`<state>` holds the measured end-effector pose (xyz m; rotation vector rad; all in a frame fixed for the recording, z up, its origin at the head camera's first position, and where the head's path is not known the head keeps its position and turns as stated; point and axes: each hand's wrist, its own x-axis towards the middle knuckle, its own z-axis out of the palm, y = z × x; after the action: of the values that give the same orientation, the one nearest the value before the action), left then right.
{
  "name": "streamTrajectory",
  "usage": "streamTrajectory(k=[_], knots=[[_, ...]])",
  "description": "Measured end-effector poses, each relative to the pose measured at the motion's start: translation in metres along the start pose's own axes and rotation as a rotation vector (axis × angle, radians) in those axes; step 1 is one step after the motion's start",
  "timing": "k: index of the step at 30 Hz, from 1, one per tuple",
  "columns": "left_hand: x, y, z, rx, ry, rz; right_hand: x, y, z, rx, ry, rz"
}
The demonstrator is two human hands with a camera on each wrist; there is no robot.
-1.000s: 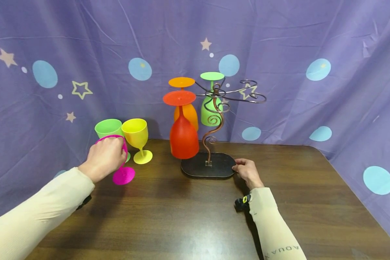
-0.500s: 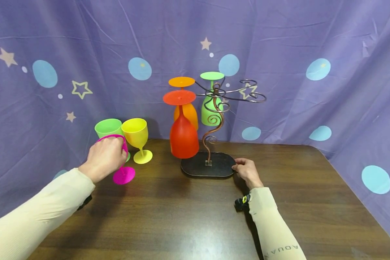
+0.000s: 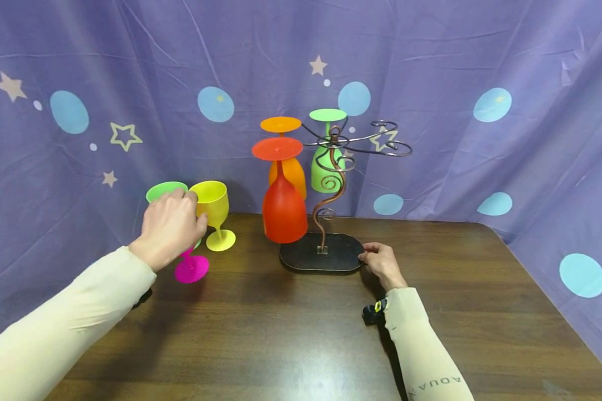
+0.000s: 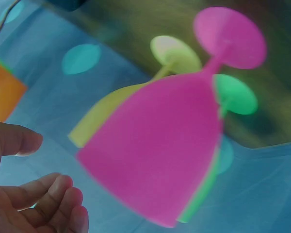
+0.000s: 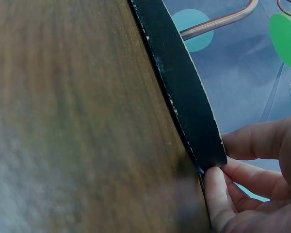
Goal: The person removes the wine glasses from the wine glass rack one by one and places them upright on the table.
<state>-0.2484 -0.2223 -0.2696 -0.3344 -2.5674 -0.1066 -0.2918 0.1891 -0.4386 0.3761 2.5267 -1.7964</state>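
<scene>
My left hand (image 3: 169, 225) is over the magenta goblet (image 4: 155, 145), which stands upright on the table. In the left wrist view its thumb and fingers are spread apart, with a gap between them and the goblet's rim. From the head, this hand hides most of the magenta bowl. Just behind are an upright yellow goblet (image 3: 214, 207) and a green goblet (image 3: 165, 189), partly covered. My right hand (image 3: 383, 266) pinches the right end of the black base (image 5: 189, 82) of a wire stemware rack (image 3: 338, 195), thumb and fingertips at its edge.
Upside down on the rack's left and back arms hang a red goblet (image 3: 285, 211), an orange goblet (image 3: 292, 172) and a light green goblet (image 3: 321, 172). Bare curled wire arms (image 3: 381, 153) reach right. A purple curtain (image 3: 431, 67) runs behind the wooden table (image 3: 281, 334).
My left hand has let go of the magenta goblet's rim, its fingers extending and moving slightly up and right. The goblet stays in place. My right hand has not moved.
</scene>
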Motion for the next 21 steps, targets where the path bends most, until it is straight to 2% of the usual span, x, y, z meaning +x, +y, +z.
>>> streamTrajectory(k=[3, 8, 14, 21], knots=[[0.010, 0.011, -0.013, -0.070, 0.031, 0.002, -0.001, 0.000, 0.000, 0.006, 0.004, -0.001], [0.028, 0.036, -0.040, -0.222, 0.161, 0.057, -0.002, -0.002, 0.001, 0.020, 0.005, -0.004], [0.042, 0.067, -0.065, -0.345, 0.295, 0.188, -0.003, -0.003, -0.001, 0.022, 0.006, -0.004], [0.048, 0.085, -0.074, -0.441, 0.364, 0.346, -0.004, -0.003, 0.000, 0.033, 0.000, -0.002]])
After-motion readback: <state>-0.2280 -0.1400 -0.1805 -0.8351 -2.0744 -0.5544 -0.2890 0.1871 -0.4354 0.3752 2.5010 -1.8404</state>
